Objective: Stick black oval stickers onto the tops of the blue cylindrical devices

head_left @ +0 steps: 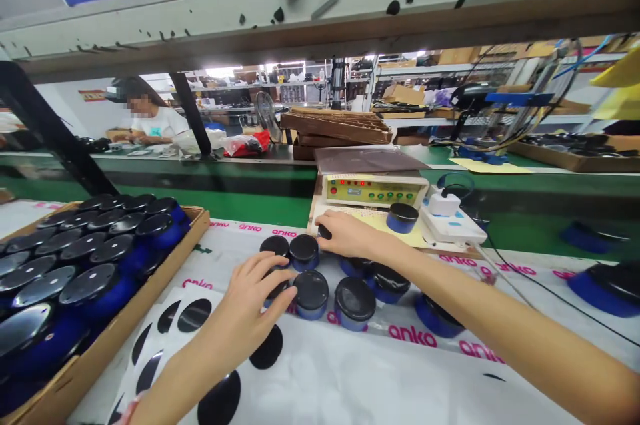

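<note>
- Two hands work a cluster of blue pucks (355,303) at centre.
- Left hand (247,310) clasps one puck (277,290).
- Right hand (350,235), toward one o'clock, covers a black-topped puck (325,232).
- Cardboard tray (150,292) at nine o'clock.

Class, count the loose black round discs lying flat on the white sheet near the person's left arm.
7 at least: black discs beside the left hand, at and a sliver. The arm may hide more.
</note>
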`<state>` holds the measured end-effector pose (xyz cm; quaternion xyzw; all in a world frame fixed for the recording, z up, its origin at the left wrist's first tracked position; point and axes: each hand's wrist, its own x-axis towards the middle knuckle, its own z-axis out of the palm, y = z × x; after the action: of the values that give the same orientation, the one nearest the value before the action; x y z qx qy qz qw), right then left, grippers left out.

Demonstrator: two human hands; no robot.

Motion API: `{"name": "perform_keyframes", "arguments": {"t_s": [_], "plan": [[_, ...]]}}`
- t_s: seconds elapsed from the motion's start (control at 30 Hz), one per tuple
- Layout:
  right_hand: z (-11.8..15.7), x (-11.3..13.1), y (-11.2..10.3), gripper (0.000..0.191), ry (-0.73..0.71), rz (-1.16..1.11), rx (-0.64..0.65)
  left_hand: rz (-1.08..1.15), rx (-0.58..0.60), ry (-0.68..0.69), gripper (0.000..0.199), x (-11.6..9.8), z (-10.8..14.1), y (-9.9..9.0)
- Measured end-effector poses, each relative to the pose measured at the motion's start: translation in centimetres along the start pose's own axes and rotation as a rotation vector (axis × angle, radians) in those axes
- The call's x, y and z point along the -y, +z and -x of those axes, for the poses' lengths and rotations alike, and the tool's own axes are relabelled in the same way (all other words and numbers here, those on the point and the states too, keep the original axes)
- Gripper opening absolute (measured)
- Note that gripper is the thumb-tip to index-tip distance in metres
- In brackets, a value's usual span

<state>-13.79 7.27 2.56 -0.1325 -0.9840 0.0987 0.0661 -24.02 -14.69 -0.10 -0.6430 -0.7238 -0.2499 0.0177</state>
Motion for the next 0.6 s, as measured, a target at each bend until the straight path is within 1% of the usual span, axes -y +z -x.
{"name": "perform_keyframes", "arguments": {"t_s": [0.1, 0.2, 0.27, 0.33, 0.4, 0.47, 0.5, 0.57, 0.6], "plan": [[-0.7, -0.3, 0.7, 0.025, -0.025, -0.040, 0.114, 0.015, 0.017, -0.010, 0.019, 0.7, 0.2, -0.1], [-0.1, -0.1, -0.1, 0.028, -0.057, -0.090, 0.200, 0.017, 0.047, 0.026, 0.020, 0.5, -0.7, 0.1], [1.0, -0.1, -1.2, 0.034, -0.052, -0.103, 0.228, 0.007, 0.063, 0.092, 0.020, -0.5, -1.7, 0.4], [2.7, -0.4, -2.1, 0.042, -0.005, -0.081, 0.227, 0.001, 0.081, 0.177, 0.019, -1.9, -2.7, 0.8], [4.7, -0.8, -2.6, 0.061, 0.067, -0.034, 0.244, -0.008, 0.117, 0.249, 0.021, -3.5, -3.4, 1.5], [6.6, -1.0, -2.1, 0.083, 0.142, 0.019, 0.289, -0.058, 0.167, 0.286, 0.033, -4.8, -3.8, 2.6], [7.3, -0.9, -1.5, 0.087, 0.181, 0.047, 0.300, -0.100, 0.195, 0.285, 0.043, -5.4, -4.0, 3.2], [8.2, -0.7, -0.2, 0.081, 0.253, 0.104, 0.264, -0.185, 0.239, 0.260, 0.058, -6.1, -4.4, 4.6], [8.5, -0.7, 0.3, 0.075, 0.274, 0.128, 0.229, -0.212, 0.257, 0.246, 0.061, -6.4, -4.6, 5.1]]}}
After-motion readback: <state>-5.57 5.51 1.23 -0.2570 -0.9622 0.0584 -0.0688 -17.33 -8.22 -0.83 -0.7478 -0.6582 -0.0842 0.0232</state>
